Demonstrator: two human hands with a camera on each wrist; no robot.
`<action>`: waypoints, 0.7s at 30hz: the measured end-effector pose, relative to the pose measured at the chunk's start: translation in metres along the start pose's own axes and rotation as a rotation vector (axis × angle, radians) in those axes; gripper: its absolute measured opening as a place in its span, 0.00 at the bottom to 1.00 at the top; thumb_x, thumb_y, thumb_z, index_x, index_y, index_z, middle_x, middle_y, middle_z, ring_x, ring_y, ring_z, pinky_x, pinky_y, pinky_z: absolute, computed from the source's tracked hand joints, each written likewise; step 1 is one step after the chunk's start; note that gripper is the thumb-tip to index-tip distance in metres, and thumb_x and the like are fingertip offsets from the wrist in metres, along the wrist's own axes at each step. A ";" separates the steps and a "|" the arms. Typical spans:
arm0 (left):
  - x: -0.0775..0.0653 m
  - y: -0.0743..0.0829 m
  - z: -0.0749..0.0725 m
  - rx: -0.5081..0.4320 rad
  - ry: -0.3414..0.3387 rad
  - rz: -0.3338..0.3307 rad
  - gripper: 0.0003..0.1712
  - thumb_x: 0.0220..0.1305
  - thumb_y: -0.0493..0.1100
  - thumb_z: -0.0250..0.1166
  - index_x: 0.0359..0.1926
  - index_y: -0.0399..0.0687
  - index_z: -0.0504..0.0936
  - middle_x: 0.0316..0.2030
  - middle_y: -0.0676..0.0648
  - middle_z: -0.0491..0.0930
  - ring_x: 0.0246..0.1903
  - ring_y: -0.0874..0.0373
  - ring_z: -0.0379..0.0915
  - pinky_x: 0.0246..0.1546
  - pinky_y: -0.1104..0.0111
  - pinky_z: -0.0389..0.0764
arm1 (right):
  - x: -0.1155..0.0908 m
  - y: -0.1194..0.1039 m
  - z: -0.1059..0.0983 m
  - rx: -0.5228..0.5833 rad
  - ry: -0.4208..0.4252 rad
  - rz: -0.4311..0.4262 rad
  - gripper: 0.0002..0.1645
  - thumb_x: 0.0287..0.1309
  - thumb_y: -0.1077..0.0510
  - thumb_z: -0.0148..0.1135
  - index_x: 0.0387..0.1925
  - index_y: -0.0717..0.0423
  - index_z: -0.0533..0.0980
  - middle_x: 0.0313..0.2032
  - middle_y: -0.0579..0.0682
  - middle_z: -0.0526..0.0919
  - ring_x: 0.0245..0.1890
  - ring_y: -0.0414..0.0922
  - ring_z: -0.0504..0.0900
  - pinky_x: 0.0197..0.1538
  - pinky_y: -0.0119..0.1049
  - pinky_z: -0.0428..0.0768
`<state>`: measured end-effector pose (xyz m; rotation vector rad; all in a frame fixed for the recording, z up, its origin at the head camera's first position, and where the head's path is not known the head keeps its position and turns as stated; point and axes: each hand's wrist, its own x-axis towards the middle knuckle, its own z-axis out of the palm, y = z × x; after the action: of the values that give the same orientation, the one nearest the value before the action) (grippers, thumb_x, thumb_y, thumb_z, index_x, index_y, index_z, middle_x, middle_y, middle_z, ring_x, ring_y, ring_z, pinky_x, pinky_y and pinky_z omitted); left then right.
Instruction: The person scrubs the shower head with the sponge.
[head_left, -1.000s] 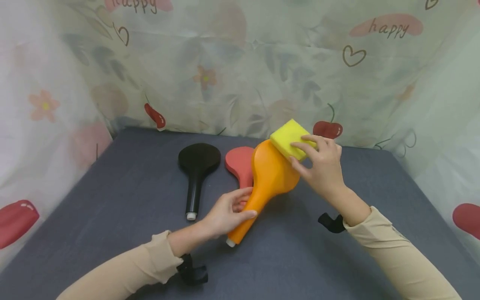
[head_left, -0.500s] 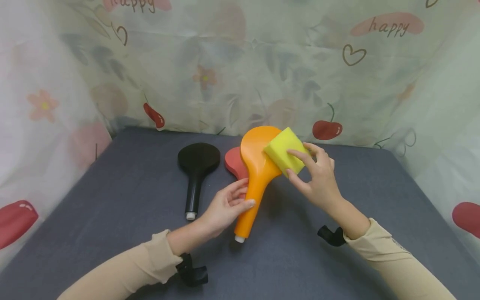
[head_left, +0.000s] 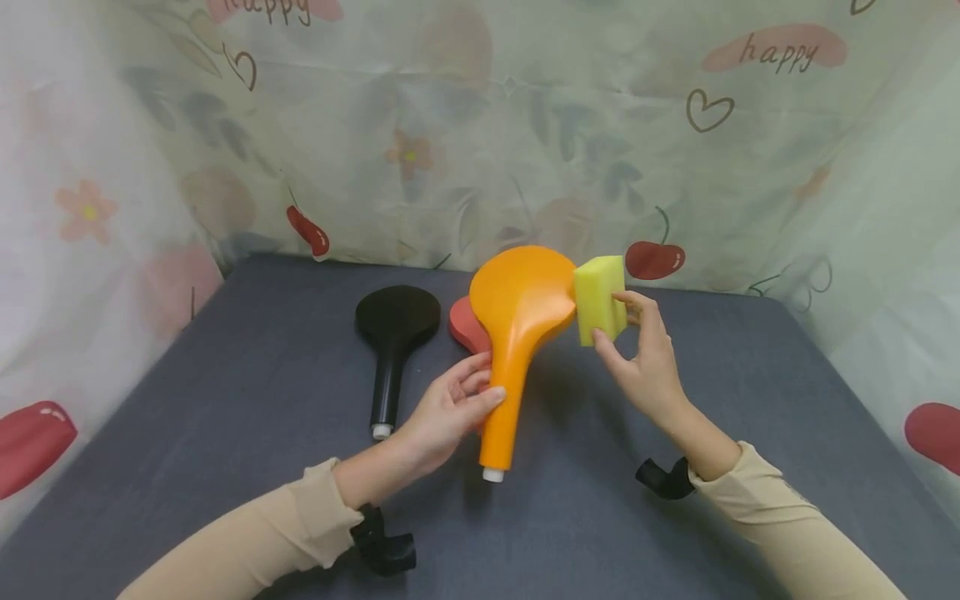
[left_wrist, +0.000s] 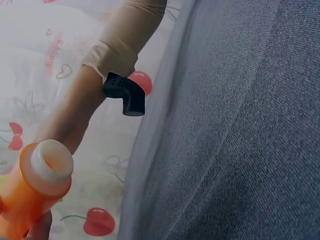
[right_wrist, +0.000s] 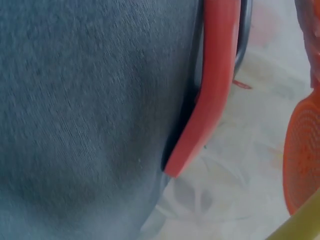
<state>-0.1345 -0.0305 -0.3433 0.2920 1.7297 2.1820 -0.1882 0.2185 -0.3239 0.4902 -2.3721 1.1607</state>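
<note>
My left hand [head_left: 446, 412] grips the handle of an orange shower head [head_left: 521, 292], which is raised over the table with its round head up and its smooth back facing the head camera. The white connector end [left_wrist: 52, 160] of the handle shows in the left wrist view. My right hand [head_left: 648, 367] pinches a yellow sponge [head_left: 598, 304] between thumb and fingers, right at the right-hand rim of the round head. In the right wrist view, the perforated spray face [right_wrist: 303, 150] is visible, with a corner of the sponge [right_wrist: 302, 222] below it.
A black shower head [head_left: 397, 333] lies on the dark cloth-covered table [head_left: 247, 400], left of the orange one. Between them lies a red shower head [head_left: 468, 325], partly hidden behind the orange one. A printed curtain [head_left: 487, 108] surrounds the back and sides.
The orange shower head has swung leftward and stands more upright. The sponge has gone from overlapping its back to its right rim and has turned nearly vertical.
</note>
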 end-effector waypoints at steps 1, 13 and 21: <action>0.000 0.000 -0.001 -0.006 -0.009 -0.001 0.36 0.66 0.38 0.57 0.70 0.43 0.51 0.64 0.36 0.64 0.42 0.65 0.75 0.40 0.76 0.78 | 0.000 0.000 0.001 0.023 -0.008 0.017 0.32 0.57 0.63 0.58 0.60 0.61 0.57 0.56 0.64 0.68 0.50 0.59 0.71 0.51 0.51 0.64; 0.001 0.003 -0.007 -0.032 -0.198 0.014 0.39 0.64 0.45 0.60 0.70 0.45 0.51 0.64 0.34 0.63 0.51 0.59 0.76 0.52 0.66 0.78 | -0.002 -0.006 0.009 0.167 0.026 -0.038 0.32 0.58 0.67 0.56 0.62 0.61 0.55 0.56 0.62 0.70 0.48 0.30 0.68 0.52 0.41 0.63; 0.002 0.003 0.000 0.071 -0.159 -0.023 0.38 0.59 0.43 0.65 0.67 0.49 0.57 0.56 0.41 0.70 0.48 0.58 0.76 0.55 0.64 0.76 | 0.000 -0.012 0.011 0.186 0.054 -0.119 0.32 0.55 0.69 0.56 0.61 0.62 0.57 0.53 0.62 0.72 0.49 0.31 0.69 0.51 0.37 0.65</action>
<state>-0.1373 -0.0304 -0.3404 0.4484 1.7158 2.0247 -0.1847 0.2027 -0.3217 0.6444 -2.1686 1.3290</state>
